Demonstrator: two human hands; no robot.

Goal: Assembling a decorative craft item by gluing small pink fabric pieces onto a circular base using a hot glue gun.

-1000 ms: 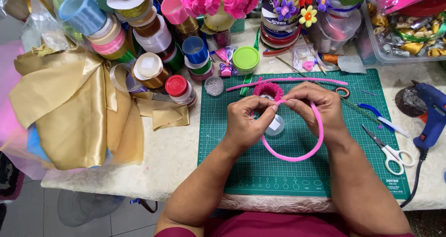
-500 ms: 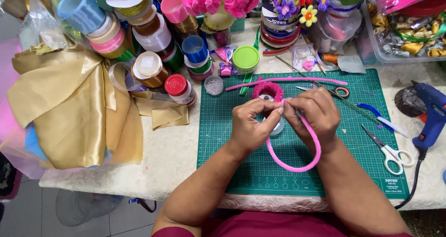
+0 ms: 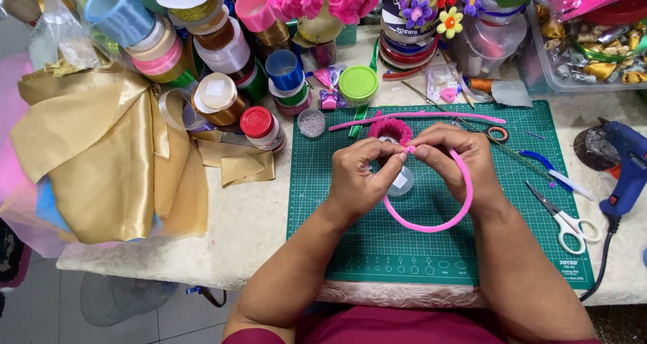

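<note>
Small clear plastic bag (image 3: pixel 441 82) at back of worktop (image 3: pixel 249 216), just behind green cutting mat (image 3: pixel 431 249), pale bits inside. Larger crinkled clear bag (image 3: pixel 57 37) at far left, above gold cloth. Black spool (image 3: pixel 404 30) in ribbon stack behind mat carries white lettered label. Small white printed mark in mat's near right corner. No signs, no screens.

Pink headband (image 3: pixel 445 219); green gridded cutting mat (image 3: pixel 512 249); gold satin cloth (image 3: pixel 101 162); blue glue gun (image 3: pixel 627 165).
</note>
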